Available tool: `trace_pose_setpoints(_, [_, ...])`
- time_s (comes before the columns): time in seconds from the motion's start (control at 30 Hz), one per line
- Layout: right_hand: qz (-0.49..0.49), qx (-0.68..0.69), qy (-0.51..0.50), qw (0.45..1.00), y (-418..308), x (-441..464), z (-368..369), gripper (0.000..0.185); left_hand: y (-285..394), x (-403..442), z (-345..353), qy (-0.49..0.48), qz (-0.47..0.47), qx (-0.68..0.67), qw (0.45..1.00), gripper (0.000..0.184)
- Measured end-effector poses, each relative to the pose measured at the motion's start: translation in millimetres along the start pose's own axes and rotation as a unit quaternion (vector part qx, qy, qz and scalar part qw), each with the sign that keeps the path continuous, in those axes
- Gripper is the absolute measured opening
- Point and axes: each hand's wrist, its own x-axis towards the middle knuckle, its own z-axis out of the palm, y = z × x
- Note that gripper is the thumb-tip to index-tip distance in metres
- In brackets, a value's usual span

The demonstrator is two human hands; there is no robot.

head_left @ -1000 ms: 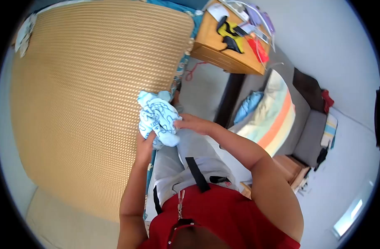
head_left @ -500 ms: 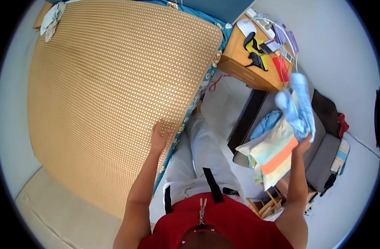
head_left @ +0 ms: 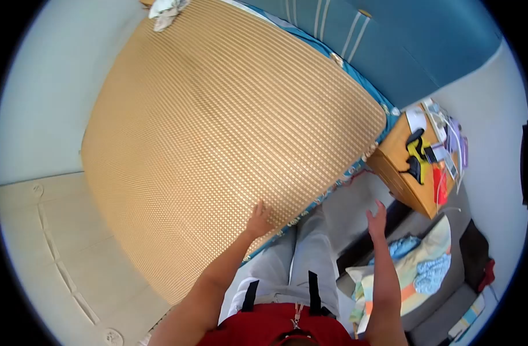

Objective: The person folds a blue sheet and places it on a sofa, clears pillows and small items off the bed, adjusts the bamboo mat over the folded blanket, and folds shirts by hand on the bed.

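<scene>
Grip at left [head_left: 260, 219] spread over mat [head_left: 235, 115]; right grip [head_left: 377, 221] parted midair.

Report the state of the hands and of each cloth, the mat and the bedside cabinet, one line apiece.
Woven mat: spread out over the bed.
Left hand: empty, open, on or just above the mat.
Right hand: empty, open, raised off the bed's side.
Light-blue patterned cloth: crumpled, lying on the striped cloth.
Striped cloth: heaped, rumpled.
Plain blue cloth: crumpled.
White cloth: bunched.
Bedside cabinet: top cluttered.
</scene>
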Motion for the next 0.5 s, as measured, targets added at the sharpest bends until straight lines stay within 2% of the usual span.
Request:
trace_pose_setpoints(0.07, [0.009,0.007,-0.009,1.0,-49.4,51.7,38.1,0.06,5.9,-4.0,-9.0,-0.02,-0.003,0.006,1.0,0.084])
trace_pose_setpoints(0.13, [0.047,0.127,-0.023,0.991,-86.3,97.6,60.7,0.065,6.8,-3.7,-11.9,-0.03,-0.014,-0.003,0.999,0.084])
trace_pose_setpoints(0.17, [0.091,0.223,-0.032,0.97,-108.8,113.8,66.2,0.064,6.7,-2.9,-11.8,-0.037,-0.017,-0.009,0.999,0.084])
trace_pose_setpoints(0.23, [0.186,0.402,-0.049,0.895,-144.5,136.0,68.8,0.061,3.0,-1.4,-8.7,-0.022,-0.012,-0.007,1.0,0.083])
trace_pose_setpoints(0.33, [0.376,0.433,0.042,0.818,-121.5,168.4,105.2,0.059,-2.2,1.7,2.4,-0.003,0.001,-0.008,1.0,0.082])
trace_pose_setpoints(0.43, [0.316,0.476,0.159,0.805,-119.6,177.4,109.3,0.048,5.8,-3.2,-5.3,-0.007,-0.009,-0.041,0.999,0.082])
trace_pose_setpoints(0.5, [0.326,0.491,0.062,0.805,-101.6,185.4,101.6,0.043,6.9,-6.0,-10.7,-0.002,-0.005,-0.064,0.998,0.082])
